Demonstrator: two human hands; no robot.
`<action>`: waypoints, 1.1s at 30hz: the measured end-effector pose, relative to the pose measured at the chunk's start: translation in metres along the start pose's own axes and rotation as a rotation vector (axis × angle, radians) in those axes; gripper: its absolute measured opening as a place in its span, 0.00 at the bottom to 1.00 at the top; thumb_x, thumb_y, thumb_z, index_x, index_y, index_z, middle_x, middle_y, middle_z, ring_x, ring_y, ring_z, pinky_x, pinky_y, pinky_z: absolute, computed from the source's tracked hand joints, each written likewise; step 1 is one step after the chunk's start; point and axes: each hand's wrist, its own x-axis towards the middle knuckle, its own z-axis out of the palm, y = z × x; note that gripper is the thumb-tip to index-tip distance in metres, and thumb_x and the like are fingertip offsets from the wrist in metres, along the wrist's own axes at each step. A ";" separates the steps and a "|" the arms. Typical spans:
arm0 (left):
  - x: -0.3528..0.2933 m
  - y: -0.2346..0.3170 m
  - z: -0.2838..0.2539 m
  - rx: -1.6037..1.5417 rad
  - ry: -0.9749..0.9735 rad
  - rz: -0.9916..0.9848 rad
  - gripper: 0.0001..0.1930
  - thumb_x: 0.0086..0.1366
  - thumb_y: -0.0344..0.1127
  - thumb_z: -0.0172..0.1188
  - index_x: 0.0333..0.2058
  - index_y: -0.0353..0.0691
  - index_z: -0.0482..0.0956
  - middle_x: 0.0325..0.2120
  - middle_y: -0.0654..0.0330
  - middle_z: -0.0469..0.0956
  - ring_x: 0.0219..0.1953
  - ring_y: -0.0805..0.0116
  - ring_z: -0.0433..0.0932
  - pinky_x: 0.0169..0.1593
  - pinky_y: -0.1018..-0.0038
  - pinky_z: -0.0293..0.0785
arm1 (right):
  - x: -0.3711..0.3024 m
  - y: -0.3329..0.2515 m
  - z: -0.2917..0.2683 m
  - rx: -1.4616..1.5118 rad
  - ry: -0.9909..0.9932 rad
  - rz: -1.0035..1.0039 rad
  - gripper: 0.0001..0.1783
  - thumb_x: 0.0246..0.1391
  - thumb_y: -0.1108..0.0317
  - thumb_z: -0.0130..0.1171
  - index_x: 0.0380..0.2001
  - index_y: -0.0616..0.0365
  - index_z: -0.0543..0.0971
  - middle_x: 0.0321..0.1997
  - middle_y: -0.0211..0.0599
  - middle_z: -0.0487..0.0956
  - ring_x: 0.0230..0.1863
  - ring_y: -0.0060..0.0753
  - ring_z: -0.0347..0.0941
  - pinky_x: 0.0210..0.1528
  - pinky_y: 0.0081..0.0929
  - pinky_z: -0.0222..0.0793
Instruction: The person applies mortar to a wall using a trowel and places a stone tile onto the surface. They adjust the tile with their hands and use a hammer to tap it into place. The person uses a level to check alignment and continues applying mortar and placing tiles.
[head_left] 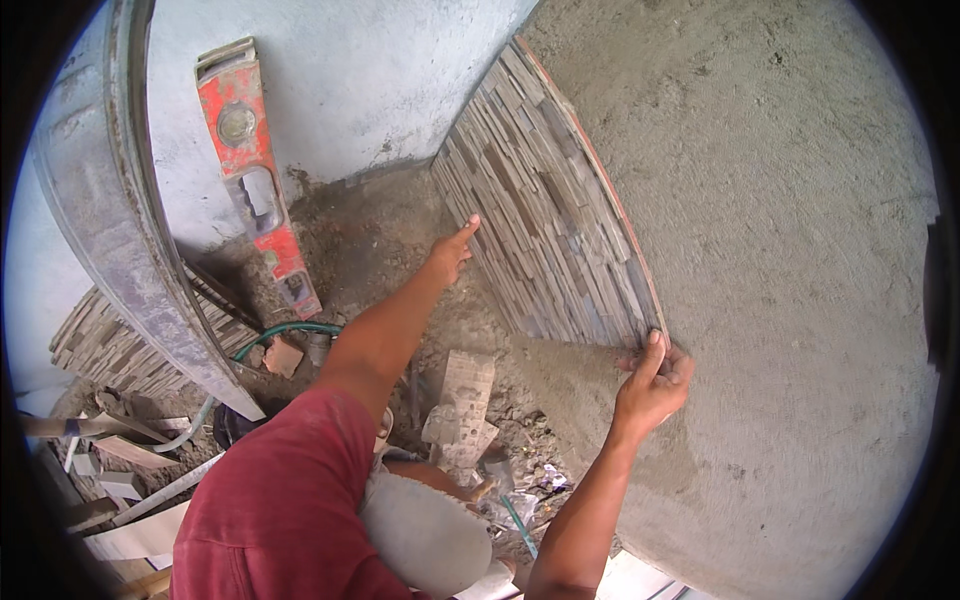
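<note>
A large wall tile (560, 215) with a stacked-stone pattern in browns and greys lies against the grey cement wall. Its far short edge meets the corner with the white wall. My left hand (455, 252) is at its lower long edge, one digit laid on the patterned face and the others curled at the rim. At the near corner, my right hand (655, 385) pinches the tile, thumb on the edge and fingers bent behind; their tips are partly hidden.
A red spirit level (250, 165) leans on the white wall (350, 80). Left of it stands a long, mortar-smeared metal bar (110, 190). More patterned tiles (125, 345), a green hose (285, 328), a brick piece (283, 357), a hammer (500, 475) and rubble lie low down.
</note>
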 end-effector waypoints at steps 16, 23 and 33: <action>0.005 -0.005 -0.004 -0.050 -0.016 0.036 0.67 0.47 0.74 0.69 0.69 0.25 0.49 0.69 0.37 0.51 0.71 0.44 0.54 0.73 0.52 0.50 | 0.013 0.013 -0.004 -0.029 -0.019 0.015 0.16 0.62 0.62 0.63 0.28 0.63 0.74 0.18 0.35 0.75 0.13 0.19 0.67 0.14 0.21 0.64; -0.015 0.012 0.004 0.053 0.044 0.002 0.65 0.46 0.74 0.69 0.69 0.29 0.53 0.66 0.39 0.56 0.69 0.45 0.57 0.71 0.51 0.56 | 0.018 0.001 -0.018 -0.558 -0.049 -0.134 0.19 0.57 0.58 0.69 0.23 0.59 0.75 0.13 0.39 0.74 0.13 0.29 0.68 0.18 0.29 0.64; -0.140 0.062 0.107 0.188 -0.081 0.292 0.76 0.45 0.76 0.68 0.71 0.33 0.25 0.72 0.36 0.38 0.73 0.39 0.44 0.70 0.40 0.48 | -0.048 0.032 -0.041 -0.361 -0.158 0.095 0.20 0.55 0.56 0.69 0.25 0.61 0.76 0.15 0.44 0.75 0.16 0.42 0.72 0.22 0.36 0.68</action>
